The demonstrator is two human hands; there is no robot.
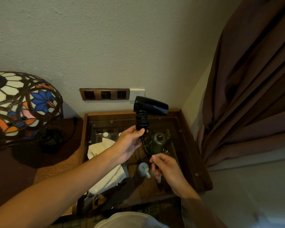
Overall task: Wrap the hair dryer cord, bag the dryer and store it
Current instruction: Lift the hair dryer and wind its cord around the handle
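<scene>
**Cord nearly wound on the dryer handle**

The left hand (130,142) grips the base of the hair dryer (150,105) handle, held upright above the glass worktop (186,145). The cord (141,120) coils tightly round the handle. The right hand (167,168), nearer, pinches the cord's loose end.

Both forearms are bare up to the edge of the picture, with no sleeve visible on them. The left hand (129,143) and the right hand (167,168) wear no glove, ring or watch. At the bottom edge a pale, off-white garment (130,221) shows.
</scene>
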